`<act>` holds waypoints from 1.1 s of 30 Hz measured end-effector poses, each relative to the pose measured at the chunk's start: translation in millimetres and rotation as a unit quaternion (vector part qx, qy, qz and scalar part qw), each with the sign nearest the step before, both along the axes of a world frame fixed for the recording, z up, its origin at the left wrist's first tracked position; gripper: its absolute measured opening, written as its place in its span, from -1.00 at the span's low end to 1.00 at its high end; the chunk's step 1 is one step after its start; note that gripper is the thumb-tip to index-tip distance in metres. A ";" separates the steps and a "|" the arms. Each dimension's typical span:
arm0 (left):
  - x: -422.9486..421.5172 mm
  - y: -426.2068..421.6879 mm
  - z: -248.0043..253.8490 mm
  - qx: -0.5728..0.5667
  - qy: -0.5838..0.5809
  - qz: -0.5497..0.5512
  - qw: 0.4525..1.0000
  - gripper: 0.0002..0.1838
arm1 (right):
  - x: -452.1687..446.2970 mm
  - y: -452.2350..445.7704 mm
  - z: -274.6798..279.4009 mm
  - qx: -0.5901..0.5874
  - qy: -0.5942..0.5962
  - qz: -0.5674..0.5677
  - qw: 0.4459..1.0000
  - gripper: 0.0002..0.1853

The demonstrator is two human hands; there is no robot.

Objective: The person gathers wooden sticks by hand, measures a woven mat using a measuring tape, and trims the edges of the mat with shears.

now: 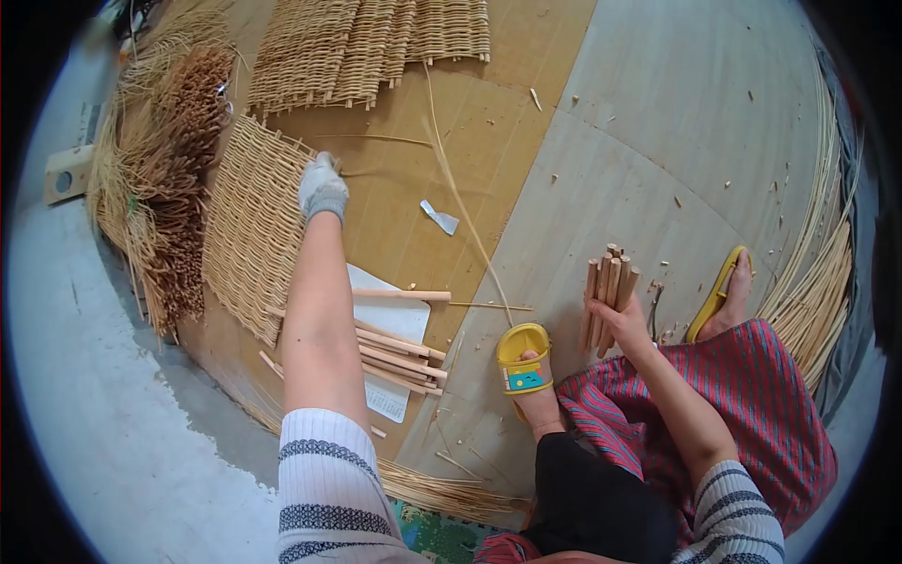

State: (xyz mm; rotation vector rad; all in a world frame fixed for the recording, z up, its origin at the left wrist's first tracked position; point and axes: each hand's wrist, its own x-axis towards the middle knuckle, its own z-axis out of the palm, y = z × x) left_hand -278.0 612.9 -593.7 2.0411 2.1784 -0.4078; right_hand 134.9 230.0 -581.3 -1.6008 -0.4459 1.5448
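Right-hand fingers [615,318] wrap a stick bundle [614,273]; gloved left-hand fingers [321,169] at a woven panel's [249,221] edge, grip impossible to tell

Wooden sticks [611,284] look smooth and matt. The wicker mat [252,216] is rough, the glove [325,192] knitted cloth, the sandal [526,379] smooth plastic.

A rough whitish-grey concrete floor [103,404] is partly covered by flat tan-brown boarding [484,160] and pale grey wood-grained sheeting [629,188]; bluish light is seen on the left
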 end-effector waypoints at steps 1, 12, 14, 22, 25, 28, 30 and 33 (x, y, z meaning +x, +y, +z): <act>-1.8 -1.9 -1.6 -0.020 -0.019 0.020 0.999 -0.64 | 2.8 2.0 0.8 0.000 -0.002 -0.001 1.000 -0.66; -2.7 -55.0 38.8 0.248 0.026 -0.108 0.962 -0.71 | 16.8 -2.6 15.6 0.012 -0.029 0.013 0.999 -0.78; -9.7 -61.5 66.5 0.242 0.025 -0.090 0.966 -0.70 | 16.0 -3.0 20.2 -0.003 -0.023 0.008 1.000 -0.76; -59.7 -108.0 163.4 0.365 -0.088 -0.023 0.927 -0.41 | 1.8 6.8 74.0 0.032 -0.068 -0.092 0.993 -0.76; -115.5 -124.9 207.6 0.316 -0.038 -0.024 0.948 -0.63 | 25.9 -8.6 101.2 0.030 -0.025 -0.077 0.996 -0.77; -153.6 -161.8 282.8 0.347 -0.042 0.044 0.936 -0.70 | 59.2 -27.0 134.7 -0.031 -0.032 -0.058 0.997 -0.77; -177.2 -199.2 342.1 0.324 -0.104 0.129 0.932 -0.70 | 81.5 -43.7 159.2 -0.045 -0.025 -0.019 0.999 -0.73; -223.7 -259.7 383.0 0.455 -0.139 0.073 0.877 -0.74 | 118.6 -71.4 180.7 -0.089 0.026 0.052 0.994 -0.71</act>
